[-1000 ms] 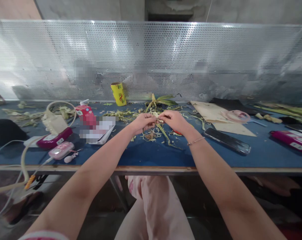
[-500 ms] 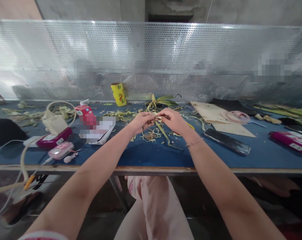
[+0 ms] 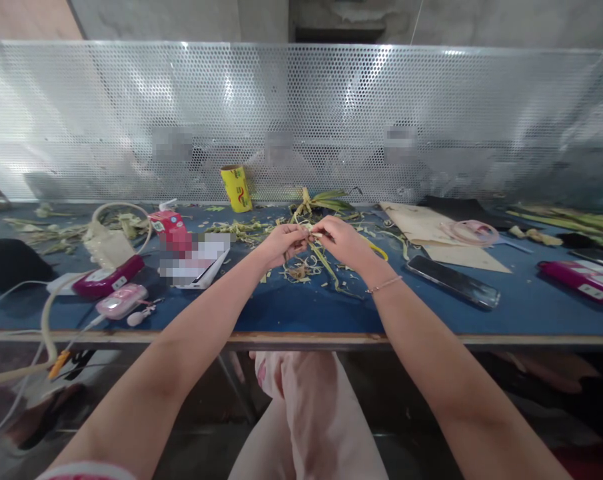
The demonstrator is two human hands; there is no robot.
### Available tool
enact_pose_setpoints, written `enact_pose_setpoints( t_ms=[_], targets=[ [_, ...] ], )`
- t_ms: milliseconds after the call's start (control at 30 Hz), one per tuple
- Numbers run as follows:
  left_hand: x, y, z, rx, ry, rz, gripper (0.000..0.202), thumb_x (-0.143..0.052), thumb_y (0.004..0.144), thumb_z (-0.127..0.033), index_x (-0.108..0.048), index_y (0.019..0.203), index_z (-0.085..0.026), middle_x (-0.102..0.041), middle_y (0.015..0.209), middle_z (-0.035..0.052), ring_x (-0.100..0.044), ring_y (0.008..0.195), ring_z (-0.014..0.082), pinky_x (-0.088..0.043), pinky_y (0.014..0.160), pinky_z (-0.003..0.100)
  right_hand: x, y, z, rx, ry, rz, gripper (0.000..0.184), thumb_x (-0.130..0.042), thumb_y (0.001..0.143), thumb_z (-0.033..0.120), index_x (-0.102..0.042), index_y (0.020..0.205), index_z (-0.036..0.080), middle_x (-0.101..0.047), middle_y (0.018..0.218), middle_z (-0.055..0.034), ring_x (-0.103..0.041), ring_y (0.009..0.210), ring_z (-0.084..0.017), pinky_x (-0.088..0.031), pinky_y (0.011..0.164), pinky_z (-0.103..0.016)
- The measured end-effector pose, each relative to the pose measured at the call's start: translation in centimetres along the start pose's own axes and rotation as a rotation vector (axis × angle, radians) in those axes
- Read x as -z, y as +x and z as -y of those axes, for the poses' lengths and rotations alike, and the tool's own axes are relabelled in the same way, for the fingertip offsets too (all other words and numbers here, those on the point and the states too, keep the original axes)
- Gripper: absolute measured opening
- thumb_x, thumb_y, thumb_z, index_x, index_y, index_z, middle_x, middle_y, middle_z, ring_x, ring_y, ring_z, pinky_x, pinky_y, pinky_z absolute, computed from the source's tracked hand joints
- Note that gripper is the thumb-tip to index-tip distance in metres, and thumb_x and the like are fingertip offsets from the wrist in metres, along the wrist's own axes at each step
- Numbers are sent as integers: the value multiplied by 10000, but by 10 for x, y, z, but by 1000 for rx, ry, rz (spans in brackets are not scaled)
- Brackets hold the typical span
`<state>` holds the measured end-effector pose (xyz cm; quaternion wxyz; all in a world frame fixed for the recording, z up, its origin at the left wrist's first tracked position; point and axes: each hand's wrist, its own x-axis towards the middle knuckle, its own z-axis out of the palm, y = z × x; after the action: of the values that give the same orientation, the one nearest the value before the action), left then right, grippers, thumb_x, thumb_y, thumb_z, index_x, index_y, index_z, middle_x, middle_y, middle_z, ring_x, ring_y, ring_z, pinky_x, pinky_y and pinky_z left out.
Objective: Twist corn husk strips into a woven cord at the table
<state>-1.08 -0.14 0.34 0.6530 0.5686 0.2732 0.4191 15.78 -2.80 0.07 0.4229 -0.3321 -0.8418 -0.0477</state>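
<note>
My left hand point(image 3: 284, 245) and my right hand point(image 3: 345, 244) meet over the middle of the table, fingertips almost touching. Both are closed in a pinch on a thin, pale plant stalk point(image 3: 318, 252), mostly hidden by the fingers. A green strip trails from below the fingers toward the tabletop; whether it is part of the same stalk I cannot tell. Under my hands lie curled peelings point(image 3: 301, 272) and small scraps. Just beyond them is a bundle of yellow-green stalks point(image 3: 326, 199). Beside my right wrist a yellow curved thing point(image 3: 378, 249) shows partly.
A perforated metal screen point(image 3: 301, 100) stands along the back of the blue table point(image 3: 301, 319). To the left are a yellow roll point(image 3: 236, 189), a pink carton point(image 3: 171, 232) and a magenta device point(image 3: 110, 277). On the right lie a phone point(image 3: 454, 283) and cardboard point(image 3: 421, 225).
My right hand and wrist have shifted very slightly, and more of the yellow curved thing shows beside the wrist. Both hands keep their pinch in the same place.
</note>
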Motion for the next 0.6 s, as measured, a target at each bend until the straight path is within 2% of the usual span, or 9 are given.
enact_pose_setpoints(
  t_ms=[133, 333, 600],
  targets=[
    [-2, -1, -1, 3, 12, -10, 70, -593, 732, -127, -564, 691, -79, -610, 635, 13, -510, 497, 18, -453, 579, 177, 1, 0, 1, -46, 40, 3, 110, -477, 794, 129, -567, 833, 178, -572, 827, -46, -530, 746, -143, -436, 669, -273],
    [-1, 0, 1, 7, 24, -11, 81, -613, 719, -129, -558, 680, -85, -612, 631, 15, -500, 499, 18, -440, 582, 185, 2, 0, -1, -54, 47, -9, 104, -492, 813, 198, -593, 793, 184, -585, 782, -40, -535, 723, -145, -433, 655, -280],
    [-2, -2, -2, 11, 24, -12, 80, -617, 712, -123, -553, 684, -83, -616, 623, 14, -504, 489, 17, -442, 575, 175, 5, -1, 1, -58, 79, 32, 124, -488, 817, 205, -607, 837, 175, -599, 839, -55, -549, 755, -147, -438, 643, -272]
  ],
)
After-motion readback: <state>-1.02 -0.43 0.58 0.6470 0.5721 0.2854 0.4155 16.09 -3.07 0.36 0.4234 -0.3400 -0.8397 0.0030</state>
